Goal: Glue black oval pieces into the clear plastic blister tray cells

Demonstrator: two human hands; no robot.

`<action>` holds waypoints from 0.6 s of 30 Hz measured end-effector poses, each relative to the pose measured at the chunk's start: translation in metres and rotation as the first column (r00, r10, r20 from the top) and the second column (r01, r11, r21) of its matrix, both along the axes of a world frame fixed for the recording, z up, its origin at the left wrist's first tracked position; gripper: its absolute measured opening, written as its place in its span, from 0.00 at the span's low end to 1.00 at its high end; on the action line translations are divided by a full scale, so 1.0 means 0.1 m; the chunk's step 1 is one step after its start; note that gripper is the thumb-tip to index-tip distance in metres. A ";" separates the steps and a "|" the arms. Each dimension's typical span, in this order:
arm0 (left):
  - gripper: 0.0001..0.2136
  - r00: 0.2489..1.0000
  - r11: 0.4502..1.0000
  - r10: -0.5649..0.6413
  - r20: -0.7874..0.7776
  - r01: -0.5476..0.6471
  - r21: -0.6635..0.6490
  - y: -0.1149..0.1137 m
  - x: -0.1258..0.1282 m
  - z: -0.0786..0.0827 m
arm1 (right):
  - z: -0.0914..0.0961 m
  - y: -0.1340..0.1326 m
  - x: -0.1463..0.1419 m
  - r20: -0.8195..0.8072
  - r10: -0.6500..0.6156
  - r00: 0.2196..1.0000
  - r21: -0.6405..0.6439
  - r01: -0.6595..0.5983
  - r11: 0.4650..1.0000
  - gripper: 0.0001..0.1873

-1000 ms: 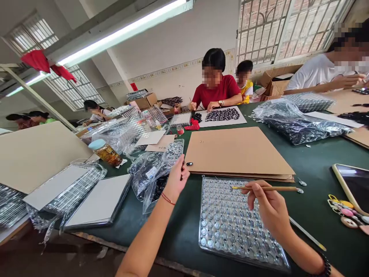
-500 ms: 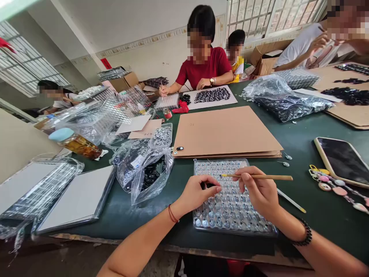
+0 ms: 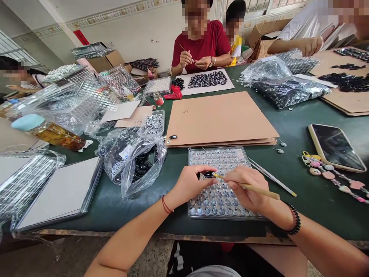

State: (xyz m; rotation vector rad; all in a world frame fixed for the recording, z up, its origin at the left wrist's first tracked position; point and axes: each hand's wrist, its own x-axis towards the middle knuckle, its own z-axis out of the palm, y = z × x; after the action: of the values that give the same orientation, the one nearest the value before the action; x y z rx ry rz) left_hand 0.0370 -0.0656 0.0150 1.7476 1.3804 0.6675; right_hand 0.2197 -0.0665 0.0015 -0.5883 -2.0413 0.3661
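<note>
My left hand (image 3: 190, 184) is pinched shut on a small black piece (image 3: 208, 175) above a clear plastic tray of round silvery studs (image 3: 219, 161). My right hand (image 3: 248, 188) grips a thin wooden brush (image 3: 253, 187), its tip touching the black piece. Both hands hover over the tray's middle, near the table's front edge.
A stack of brown cardboard sheets (image 3: 219, 117) lies behind the tray. Plastic bags of dark pieces (image 3: 135, 161) sit to the left, a phone (image 3: 334, 146) and a charm chain (image 3: 331, 173) to the right. A second brush (image 3: 271, 177) lies beside the tray. Other people work across the green table (image 3: 302, 204).
My left hand came back from the bags to the tray with a black piece. The right hand turned the brush so its tip meets the piece. The view tilted downward.
</note>
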 end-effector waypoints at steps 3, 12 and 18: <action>0.12 1.000 1.000 0.013 -0.006 -0.013 -0.011 0.00 0.01 0.03 | -0.04 0.01 -0.01 0.026 0.009 1.000 -0.023 -0.008 1.000 0.04; 0.11 1.000 0.999 0.002 -0.009 -0.001 0.036 -0.01 0.00 -0.01 | -0.05 0.01 -0.01 0.023 0.017 1.000 -0.019 -0.016 1.000 0.04; 0.11 1.000 0.998 -0.008 -0.002 0.008 0.061 -0.02 0.00 -0.01 | -0.06 -0.01 -0.02 0.034 -0.011 0.999 -0.028 0.012 1.000 0.04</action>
State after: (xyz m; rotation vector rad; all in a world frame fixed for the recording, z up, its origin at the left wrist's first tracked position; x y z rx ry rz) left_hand 0.0371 -0.0676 0.0136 1.8009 1.3666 0.7107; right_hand 0.2176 -0.0671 -0.0045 -0.6269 -2.0675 0.3814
